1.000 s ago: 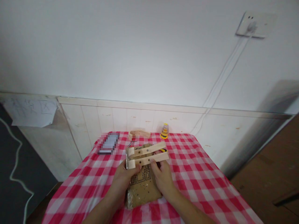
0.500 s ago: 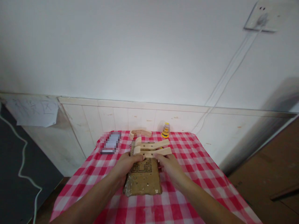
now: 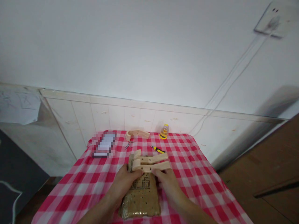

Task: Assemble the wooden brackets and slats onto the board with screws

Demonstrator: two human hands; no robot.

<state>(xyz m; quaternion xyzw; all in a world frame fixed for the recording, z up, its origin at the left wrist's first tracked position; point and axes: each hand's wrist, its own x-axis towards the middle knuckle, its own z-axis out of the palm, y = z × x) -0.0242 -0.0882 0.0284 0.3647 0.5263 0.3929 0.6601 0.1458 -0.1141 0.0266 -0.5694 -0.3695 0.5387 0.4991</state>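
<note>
A brown slab (image 3: pixel 141 202) in shiny clear wrapping lies before me, marked with black angular lines and pitted with small holes. Across its far end rest two pale wooden hook-shaped pieces (image 3: pixel 149 168), side by side, each with drilled holes. My left hand (image 3: pixel 126 180) is closed around the slab's left side, its thumb touching the nearer wooden piece. On the opposite side my right hand (image 3: pixel 165 180) grips the slab, thumb against that same piece. The fingers under the slab are hidden.
Beyond the slab lies a yellow-and-black screwdriver (image 3: pixel 158 149), with several small screws (image 3: pixel 129 145) to its left. A third wooden hook (image 3: pixel 137 134) and a yellow-capped bit case (image 3: pixel 164 132) are near the wall. A phone (image 3: pixel 105 145) lies on the left of the checked tablecloth (image 3: pixel 193 183).
Both hands have drawn the slab and the two wooden pieces toward me. The screwdriver and screws beyond now show more fully. My view has also shifted a little.
</note>
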